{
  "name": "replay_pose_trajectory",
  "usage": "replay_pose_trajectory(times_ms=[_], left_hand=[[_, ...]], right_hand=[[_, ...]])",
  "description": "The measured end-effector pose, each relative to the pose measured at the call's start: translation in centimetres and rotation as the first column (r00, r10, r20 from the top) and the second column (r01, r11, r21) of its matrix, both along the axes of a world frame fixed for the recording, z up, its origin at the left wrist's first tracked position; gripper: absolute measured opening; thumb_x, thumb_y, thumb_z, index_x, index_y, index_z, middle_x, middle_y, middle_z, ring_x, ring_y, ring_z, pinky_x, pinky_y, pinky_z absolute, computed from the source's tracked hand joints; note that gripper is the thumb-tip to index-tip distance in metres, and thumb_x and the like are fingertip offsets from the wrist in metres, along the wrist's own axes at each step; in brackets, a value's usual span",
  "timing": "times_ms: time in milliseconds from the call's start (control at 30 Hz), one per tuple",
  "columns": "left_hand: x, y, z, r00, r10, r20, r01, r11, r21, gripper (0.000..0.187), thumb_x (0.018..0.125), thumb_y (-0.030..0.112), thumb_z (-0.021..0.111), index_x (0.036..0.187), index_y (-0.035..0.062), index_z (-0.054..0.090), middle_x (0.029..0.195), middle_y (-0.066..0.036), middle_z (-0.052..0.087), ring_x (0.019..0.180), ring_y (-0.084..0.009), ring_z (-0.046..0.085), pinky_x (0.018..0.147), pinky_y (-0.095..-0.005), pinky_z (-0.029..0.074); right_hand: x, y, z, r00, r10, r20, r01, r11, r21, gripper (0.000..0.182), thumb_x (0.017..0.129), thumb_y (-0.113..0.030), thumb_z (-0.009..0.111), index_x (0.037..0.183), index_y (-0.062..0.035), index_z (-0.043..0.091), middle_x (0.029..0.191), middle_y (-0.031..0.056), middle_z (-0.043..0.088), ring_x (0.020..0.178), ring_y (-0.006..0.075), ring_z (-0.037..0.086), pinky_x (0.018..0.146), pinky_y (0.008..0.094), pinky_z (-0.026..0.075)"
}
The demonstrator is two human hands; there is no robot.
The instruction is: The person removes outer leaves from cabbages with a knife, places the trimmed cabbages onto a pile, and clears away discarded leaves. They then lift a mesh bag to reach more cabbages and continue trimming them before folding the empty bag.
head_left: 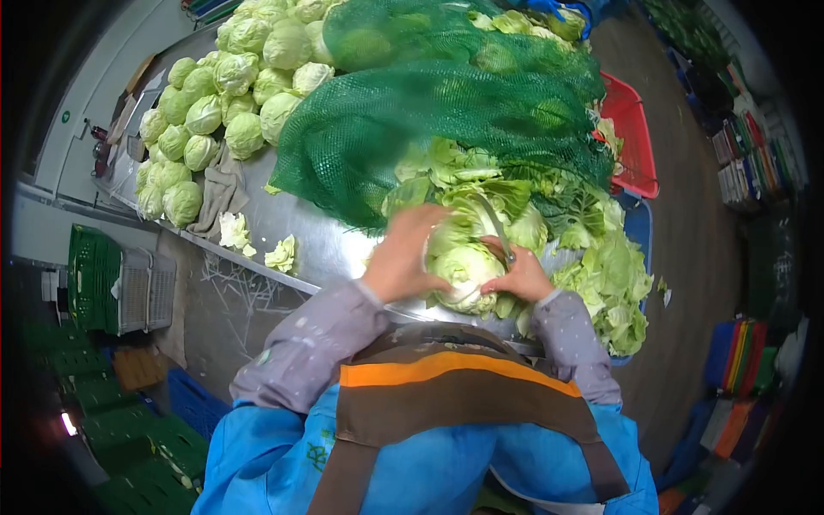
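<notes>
A pale green cabbage (464,276) sits in front of me at the near side of the metal table. My left hand (407,257) grips it from the left, slightly blurred, with the thumb on its near side. My right hand (523,275) is closed round the handle of a knife with a curved blade (493,215). The right thumb presses against the cabbage. Loose outer leaves (468,163) lie just beyond the cabbage, and more trimmed leaves (605,275) are heaped to the right of my right hand.
Many cabbages (236,73) are piled at the back left. Green net sacks (386,112) spread across the table's middle. A grey cloth (221,193) lies at left. On the right stand a red crate (631,129) and a blue crate (637,223). Someone's blue-gloved hand (549,7) shows at the top.
</notes>
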State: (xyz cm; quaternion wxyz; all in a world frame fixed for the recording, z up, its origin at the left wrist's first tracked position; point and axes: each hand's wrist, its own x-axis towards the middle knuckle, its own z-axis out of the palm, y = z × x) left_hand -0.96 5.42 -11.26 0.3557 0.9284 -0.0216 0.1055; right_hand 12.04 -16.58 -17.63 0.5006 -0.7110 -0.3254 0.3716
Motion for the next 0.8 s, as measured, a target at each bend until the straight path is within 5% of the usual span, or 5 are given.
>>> replay_pose_trajectory(times_ms=[133, 167, 467, 567, 800], left_hand=[[1.7, -4.8, -4.5, 0.931, -0.002, -0.365, -0.06, 0.986, -0.157, 0.111, 0.052, 0.041, 0.086, 0.135, -0.0056, 0.028, 0.129, -0.028, 0.043, 0.119, -0.0374, 0.045, 0.1, -0.0382, 0.038], [1.4, -5.3, -4.6, 0.933, -0.015, -0.361, -0.045, 0.986, -0.159, 0.111, 0.052, 0.041, 0.086, 0.135, -0.0056, 0.028, 0.129, -0.028, 0.043, 0.119, -0.0374, 0.045, 0.1, -0.0382, 0.038], [0.8, -6.8, -5.3, 0.911, 0.168, -0.377, -0.258, 0.945, -0.202, 0.109, 0.048, 0.029, 0.088, 0.13, -0.0107, 0.028, 0.125, -0.029, 0.043, 0.115, -0.0394, 0.046, 0.097, -0.0379, 0.039], [1.1, -6.6, -4.0, 0.946, 0.139, -0.292, -0.192, 0.968, -0.159, 0.119, 0.05, 0.038, 0.086, 0.134, -0.0139, 0.02, 0.129, -0.033, 0.04, 0.119, -0.0403, 0.045, 0.099, -0.0375, 0.04], [0.5, -6.6, -4.8, 0.955, 0.121, -0.272, -0.168, 0.973, -0.16, 0.118, 0.052, 0.036, 0.086, 0.135, -0.013, 0.018, 0.134, -0.033, 0.033, 0.125, -0.0404, 0.038, 0.104, -0.0379, 0.034]], right_hand=[[-1.3, 0.9, 3.1, 0.966, -0.18, 0.185, 0.218, 0.952, -0.213, 0.077, 0.061, -0.023, 0.085, 0.126, -0.004, 0.049, 0.108, 0.0139, 0.065, 0.083, 0.0203, 0.065, 0.073, 0.0318, 0.05], [-2.5, -0.5, 2.2, 0.812, -0.283, 0.51, 0.331, 0.944, -0.002, 0.062, 0.074, -0.027, 0.075, 0.127, -0.0074, 0.049, 0.095, 0.0152, 0.067, 0.064, 0.0267, 0.064, 0.058, 0.0361, 0.049], [-6.2, -1.4, 3.3, 0.783, 0.014, 0.622, 0.277, 0.887, -0.369, 0.049, 0.089, -0.033, 0.054, 0.128, -0.0033, 0.046, 0.065, 0.019, 0.061, 0.058, 0.037, 0.06, 0.052, 0.0448, 0.045], [-6.2, -0.2, 0.8, 0.839, -0.324, 0.438, 0.473, 0.833, -0.289, 0.044, 0.093, -0.034, 0.048, 0.123, -0.0032, 0.051, 0.076, 0.0259, 0.061, 0.071, 0.0423, 0.06, 0.063, 0.0456, 0.045], [-2.2, -1.1, -0.8, 0.9, -0.262, 0.348, 0.399, 0.817, -0.417, 0.044, 0.095, -0.035, 0.041, 0.12, -0.0002, 0.054, 0.096, 0.0272, 0.062, 0.093, 0.0415, 0.059, 0.078, 0.0414, 0.046]])
